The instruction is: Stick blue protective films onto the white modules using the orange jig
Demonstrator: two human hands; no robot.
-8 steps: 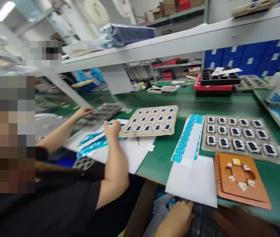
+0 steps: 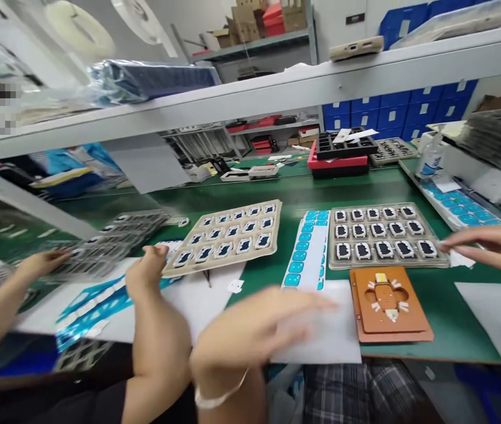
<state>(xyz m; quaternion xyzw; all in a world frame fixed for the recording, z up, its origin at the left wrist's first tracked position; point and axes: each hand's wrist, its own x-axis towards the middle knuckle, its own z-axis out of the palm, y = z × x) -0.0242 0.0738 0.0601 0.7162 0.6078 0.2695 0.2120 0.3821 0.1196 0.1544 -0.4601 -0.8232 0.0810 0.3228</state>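
Note:
My left hand point(image 2: 263, 324), blurred by motion and with a pale band at the wrist, hovers over a white sheet point(image 2: 342, 330); its fingers are stretched out and hold nothing visible. Fingers apart, my right hand point(image 2: 493, 250) reaches in from the right edge, fingertips close to the right end of a clear plastic tray point(image 2: 332, 259). I cannot tell whether they touch it. Several white-framed dark parts point(image 2: 384, 249) lie in rows in that tray. Before it lies an orange fixture point(image 2: 376, 321) with a shaped recess. Teal stickers on a backing strip point(image 2: 312, 259) lie left of the tray.
A co-worker's hand point(image 2: 146, 268) is beside a beige tray point(image 2: 228, 268) of similar parts at left; their other hand point(image 2: 47, 262) is at a grey tray point(image 2: 113, 250). A shelf beam point(image 2: 276, 88) crosses above the bench. Black and red trays point(image 2: 341, 159) are stacked behind.
My view has swung to the right. My left hand has risen from below the bench edge to over the white sheet. My right hand has come up beside the clear tray.

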